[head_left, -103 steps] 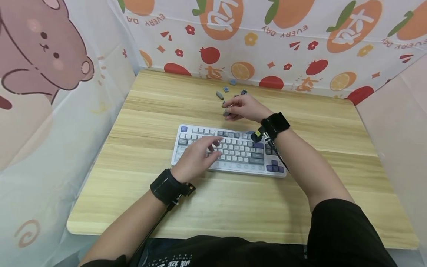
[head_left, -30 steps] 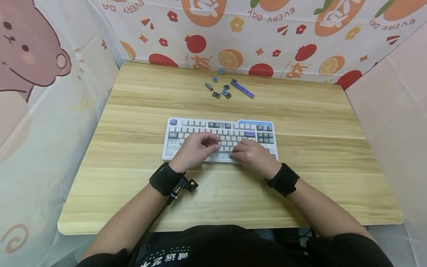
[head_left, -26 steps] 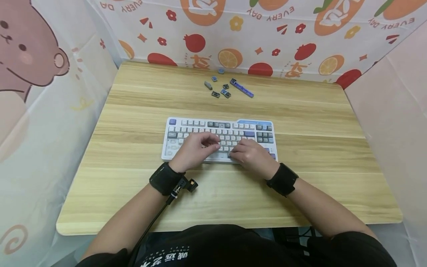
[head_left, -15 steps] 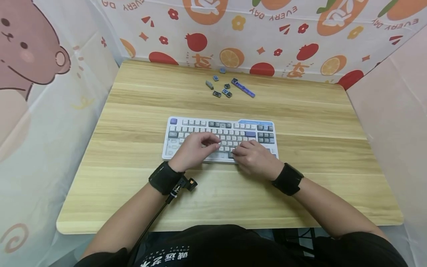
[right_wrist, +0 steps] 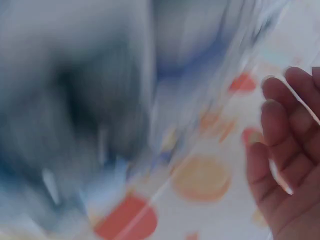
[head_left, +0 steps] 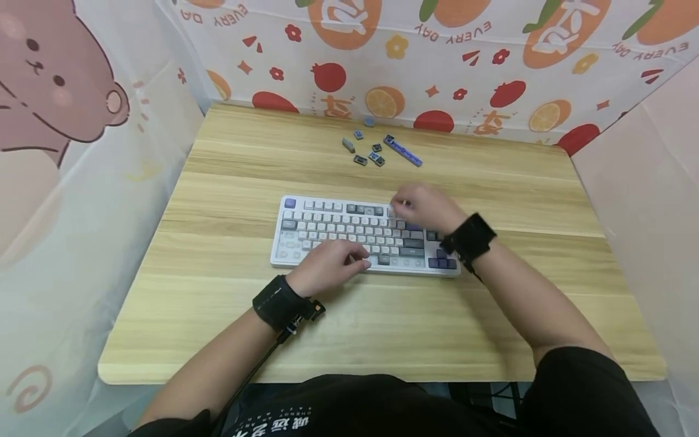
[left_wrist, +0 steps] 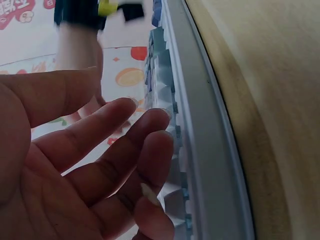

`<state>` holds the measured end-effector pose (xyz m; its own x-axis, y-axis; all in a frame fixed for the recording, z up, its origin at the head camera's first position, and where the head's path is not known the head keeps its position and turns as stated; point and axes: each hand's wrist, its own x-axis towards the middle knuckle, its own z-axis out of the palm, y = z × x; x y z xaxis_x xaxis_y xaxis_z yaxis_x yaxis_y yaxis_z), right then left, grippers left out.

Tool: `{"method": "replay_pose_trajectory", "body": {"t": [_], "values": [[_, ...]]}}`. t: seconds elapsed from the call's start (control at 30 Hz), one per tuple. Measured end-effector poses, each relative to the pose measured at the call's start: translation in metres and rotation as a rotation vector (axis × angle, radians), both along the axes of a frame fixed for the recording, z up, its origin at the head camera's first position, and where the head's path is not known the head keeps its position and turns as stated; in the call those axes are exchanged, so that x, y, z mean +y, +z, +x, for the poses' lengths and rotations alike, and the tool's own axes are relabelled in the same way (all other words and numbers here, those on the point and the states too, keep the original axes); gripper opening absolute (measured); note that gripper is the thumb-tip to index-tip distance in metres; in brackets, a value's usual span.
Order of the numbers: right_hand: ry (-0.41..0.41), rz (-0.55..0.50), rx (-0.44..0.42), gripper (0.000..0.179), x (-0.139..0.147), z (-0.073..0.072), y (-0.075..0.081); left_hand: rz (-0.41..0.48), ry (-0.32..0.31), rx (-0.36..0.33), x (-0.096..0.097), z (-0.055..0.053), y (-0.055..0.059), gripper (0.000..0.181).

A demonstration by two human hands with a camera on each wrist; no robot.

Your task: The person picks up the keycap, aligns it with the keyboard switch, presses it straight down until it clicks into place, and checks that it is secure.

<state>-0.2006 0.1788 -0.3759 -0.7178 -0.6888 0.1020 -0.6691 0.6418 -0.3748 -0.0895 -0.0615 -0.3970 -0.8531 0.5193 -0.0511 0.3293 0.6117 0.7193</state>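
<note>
A white mechanical keyboard (head_left: 357, 233) with white, grey and purple keycaps lies on the table. My left hand (head_left: 330, 264) hovers at or rests on its front left part, fingers loosely bent and holding nothing; contact is hard to tell. In the left wrist view its fingertips (left_wrist: 155, 120) are beside the keyboard's side. My right hand (head_left: 428, 206) is above the keyboard's back right part. The right wrist view, blurred, shows that hand's fingers (right_wrist: 275, 122) relaxed with nothing visible between them. A grey keycap (head_left: 384, 260) sits in the bottom row, with pale, uncapped spots around it.
Several loose keycaps lie behind the keyboard, among them a grey one (head_left: 348, 145), a small blue one (head_left: 358, 135) and a long purple one (head_left: 402, 151) turned underside up. A patterned fabric wall (head_left: 415, 73) stands along the table's (head_left: 262, 145) back edge.
Earlier my right hand held a grey keycap near the loose ones, then worked at the bottom row. Now it has lifted away toward the back, leaving a grey keycap there. The left hand stayed near.
</note>
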Motion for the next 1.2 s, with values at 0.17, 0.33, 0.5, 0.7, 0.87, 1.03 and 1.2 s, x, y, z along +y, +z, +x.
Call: {"method": "replay_pose_trajectory", "body": {"t": [0.17,0.33,0.5,0.7,0.87,1.03,1.2], "values": [[-0.135,0.179,-0.010,0.025,0.000,-0.061,0.007,0.001,0.005,-0.017,0.000,0.003,-0.002,0.023],[-0.123,0.330,-0.080,0.032,-0.018,-0.096,0.000,0.001,0.011,-0.016,0.000,0.008,-0.002,0.022],[-0.089,0.461,-0.248,0.047,-0.039,-0.109,-0.007,0.000,0.015,-0.031,-0.002,0.012,-0.001,0.023],[-0.102,0.482,-0.242,0.043,-0.041,-0.102,-0.008,-0.005,0.022,-0.023,-0.004,0.013,-0.003,0.022],[-0.124,0.379,-0.181,0.026,-0.028,-0.095,-0.007,-0.015,0.016,-0.015,-0.005,0.013,-0.002,0.023],[-0.166,0.124,-0.404,0.025,-0.014,-0.086,0.010,0.021,0.025,-0.027,-0.005,0.012,0.001,0.023],[-0.164,-0.280,-0.712,0.030,-0.008,-0.051,0.035,0.139,0.104,0.069,-0.008,0.008,0.014,0.030]]}}
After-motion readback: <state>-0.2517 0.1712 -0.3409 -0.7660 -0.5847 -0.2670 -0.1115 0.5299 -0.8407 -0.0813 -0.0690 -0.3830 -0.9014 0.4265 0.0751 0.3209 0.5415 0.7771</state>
